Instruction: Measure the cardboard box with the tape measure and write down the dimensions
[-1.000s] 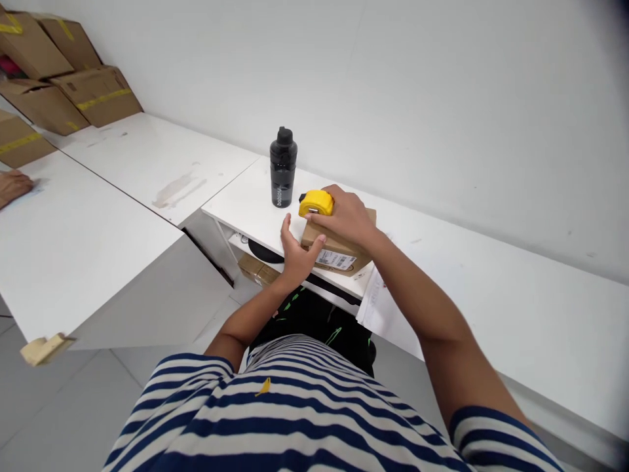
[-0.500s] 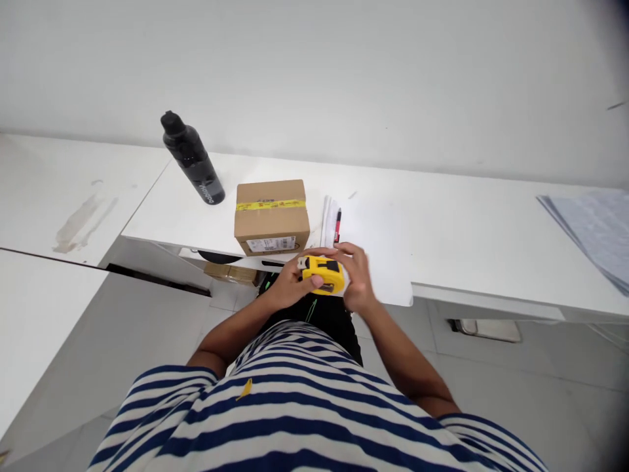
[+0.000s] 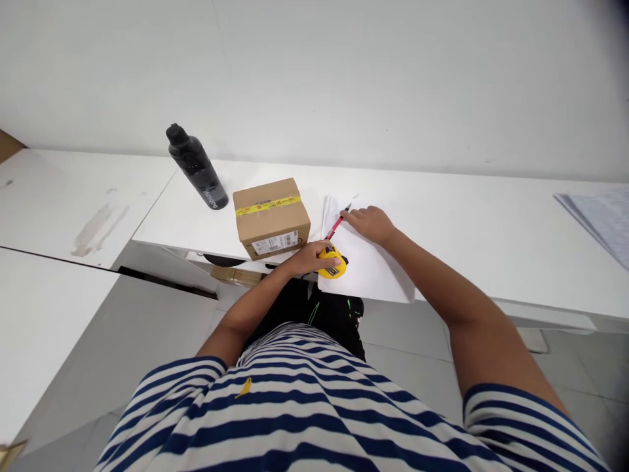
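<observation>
My left hand (image 3: 310, 257) is wrapped round a yellow tape measure (image 3: 333, 267), over the front edge of the paper. My right hand (image 3: 372, 224) has its fingers closed at the upper part of a red and black pen (image 3: 337, 225), which lies slantwise over the left side of the white paper (image 3: 376, 265). Part of the pen is covered by the fingertips. Just left of the paper stands a brown cardboard box (image 3: 268, 223) with yellow tape across its top and a white label on its front side.
A black bottle (image 3: 199, 169) stands upright behind the box to the left. More papers (image 3: 602, 219) lie at the right end of the white desk (image 3: 472, 229). A plain wall rises behind the desk. Brown boxes (image 3: 236, 276) sit below the desk's front edge.
My right hand has left the tape measure and reached forward to the pen, which has turned to a slant. My left hand has moved the tape measure slightly right. The box has turned a little.
</observation>
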Tool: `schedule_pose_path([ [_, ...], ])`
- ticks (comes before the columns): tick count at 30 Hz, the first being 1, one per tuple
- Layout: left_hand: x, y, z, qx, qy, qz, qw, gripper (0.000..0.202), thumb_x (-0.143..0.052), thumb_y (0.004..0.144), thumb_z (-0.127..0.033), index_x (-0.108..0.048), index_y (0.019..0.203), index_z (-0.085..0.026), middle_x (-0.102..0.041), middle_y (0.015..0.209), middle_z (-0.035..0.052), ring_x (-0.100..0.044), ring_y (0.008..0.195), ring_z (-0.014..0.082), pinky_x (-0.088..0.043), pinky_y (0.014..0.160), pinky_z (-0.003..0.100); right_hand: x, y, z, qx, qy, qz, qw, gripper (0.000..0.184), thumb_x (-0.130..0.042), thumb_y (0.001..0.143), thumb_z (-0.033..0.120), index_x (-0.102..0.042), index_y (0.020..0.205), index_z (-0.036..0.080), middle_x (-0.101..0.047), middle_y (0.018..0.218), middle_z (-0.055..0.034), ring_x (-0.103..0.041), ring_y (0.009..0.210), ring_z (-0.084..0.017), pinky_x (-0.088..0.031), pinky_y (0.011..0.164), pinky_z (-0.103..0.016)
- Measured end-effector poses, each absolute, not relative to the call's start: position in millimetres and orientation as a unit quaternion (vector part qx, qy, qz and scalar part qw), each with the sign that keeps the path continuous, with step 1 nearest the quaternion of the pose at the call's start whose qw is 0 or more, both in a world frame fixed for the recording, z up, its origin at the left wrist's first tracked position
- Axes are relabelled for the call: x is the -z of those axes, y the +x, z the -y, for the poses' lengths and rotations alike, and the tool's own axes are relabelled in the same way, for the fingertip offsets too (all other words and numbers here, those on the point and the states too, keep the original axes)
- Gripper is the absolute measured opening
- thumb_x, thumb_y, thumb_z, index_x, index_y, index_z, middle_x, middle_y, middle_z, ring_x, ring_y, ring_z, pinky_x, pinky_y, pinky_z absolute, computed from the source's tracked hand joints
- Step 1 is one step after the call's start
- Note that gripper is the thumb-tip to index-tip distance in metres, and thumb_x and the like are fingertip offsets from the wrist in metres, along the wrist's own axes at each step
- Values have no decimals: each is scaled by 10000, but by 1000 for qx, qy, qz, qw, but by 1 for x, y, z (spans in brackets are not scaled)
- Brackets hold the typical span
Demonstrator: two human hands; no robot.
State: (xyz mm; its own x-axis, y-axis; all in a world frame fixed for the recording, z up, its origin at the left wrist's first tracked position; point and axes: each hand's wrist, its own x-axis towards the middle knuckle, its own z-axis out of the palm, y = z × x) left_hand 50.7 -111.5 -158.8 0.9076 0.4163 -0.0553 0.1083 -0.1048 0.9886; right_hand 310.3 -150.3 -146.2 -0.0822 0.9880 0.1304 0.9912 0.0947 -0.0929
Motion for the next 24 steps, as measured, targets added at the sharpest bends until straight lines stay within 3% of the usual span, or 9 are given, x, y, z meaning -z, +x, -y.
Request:
schedule_pose_path([
  [3,163,49,112,-130,750,-176,624,559,-853,753,-631,-701,977,-142,-662,976,30,-648,842,138,-525,756,260,155,313,155,39,-710,689,136,449,-389,1024,199,-670,1367,128,-785,1070,-207,-708,926,-302,-439,812,-427],
  [6,164,48,113,-129,762,-175,610,528,-828,782,-625,-702,965,-147,-673,984,34,-648,840,138,-521,767,263,161,306,155,41,-754,562,338,398,-407,1046,368,-628,1312,172,-766,1080,-172,-715,991,-299,-488,838,-418],
  [8,163,49,113,-127,764,-175,608,524,-821,786,-630,-698,951,-148,-673,972,35,-646,833,139,-520,759,263,163,296,152,1,-753,419,507,367,-494,1005,552,-629,1121,230,-724,933,-86,-695,908,-263,-507,800,-386],
  [10,160,49,114,-123,758,-178,615,528,-819,787,-635,-693,938,-145,-669,961,39,-648,826,143,-519,733,261,163,284,150,-50,-738,330,586,453,-525,950,703,-581,885,257,-630,783,-27,-638,794,-227,-501,762,-369],
  [12,156,49,115,-121,755,-181,619,544,-828,774,-644,-696,928,-140,-665,961,41,-651,829,148,-521,721,261,161,274,150,-118,-725,348,582,568,-419,955,791,-532,765,267,-543,686,-2,-578,714,-202,-488,741,-365],
  [14,151,49,116,-120,755,-181,618,567,-841,753,-659,-704,922,-135,-665,974,45,-654,845,153,-531,738,267,160,266,151,-198,-704,406,548,612,-317,980,796,-565,795,267,-518,631,13,-547,657,-190,-481,709,-356],
  [16,147,49,117,-117,758,-177,617,583,-842,747,-670,-706,928,-133,-663,982,47,-658,861,158,-538,764,277,158,262,151,-248,-694,439,514,568,-387,970,776,-590,827,265,-529,597,25,-533,625,-183,-473,683,-348],
  [20,143,48,117,-119,768,-171,605,577,-799,792,-680,-693,933,-132,-657,982,50,-658,871,165,-537,793,293,156,259,150,-245,-712,444,486,502,-623,870,701,-530,650,260,-525,587,17,-506,641,-177,-442,663,-346],
  [24,143,48,118,-121,773,-170,599,586,-772,799,-707,-689,929,-142,-670,979,61,-667,876,183,-537,802,313,156,257,149,-247,-715,451,474,478,-643,828,668,-530,615,256,-553,625,0,-516,678,-181,-437,663,-343],
])
